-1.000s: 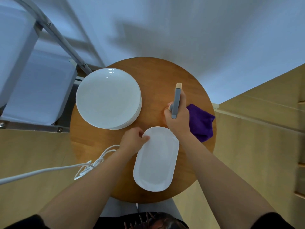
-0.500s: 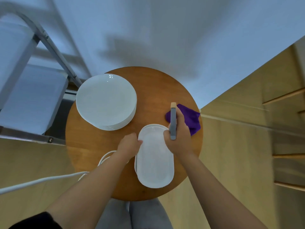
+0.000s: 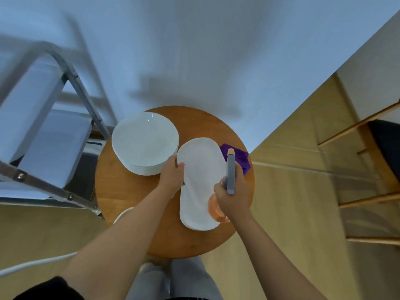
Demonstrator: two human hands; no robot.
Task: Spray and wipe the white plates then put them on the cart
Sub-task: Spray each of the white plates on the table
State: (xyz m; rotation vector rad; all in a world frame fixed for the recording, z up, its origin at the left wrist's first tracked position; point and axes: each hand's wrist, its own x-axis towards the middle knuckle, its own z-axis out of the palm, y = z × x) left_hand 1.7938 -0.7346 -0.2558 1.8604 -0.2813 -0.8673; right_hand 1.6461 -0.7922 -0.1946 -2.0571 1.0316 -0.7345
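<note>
- Your left hand (image 3: pixel 172 177) grips the left rim of the long white oval plate (image 3: pixel 200 180), thumb on top near the plate's far end and the other fingers curled under the edge.
- That oval plate sits over the round wooden table (image 3: pixel 121 191), with its far end close to the stack of round white plates (image 3: pixel 145 140); you cannot tell whether it rests flat on the wood or is lifted a little.
- Your right hand (image 3: pixel 232 197) is wrapped round the neck of the spray bottle with the grey head and pale orange body (image 3: pixel 230 174). The grey head points away from you and ends in a tan nozzle tip, and the orange body shows below your fingers, over the near right part of the oval plate.
- The stack of round white plates stands on the far left part of the table, just beside your left hand's knuckles.
- The crumpled purple cloth (image 3: pixel 240 155) lies on the far right edge of the table, partly hidden behind the spray bottle's head and the oval plate.
- The metal-framed cart with white shelves (image 3: pixel 43 135) stands at the table's left, its frame blurred. No plate shows on the shelves you can see.
- A white cable (image 3: pixel 32 264) runs across the floor on your left, under your left forearm.
- A wooden chair frame (image 3: pixel 368 169) stands at the far right on the wooden floor.
</note>
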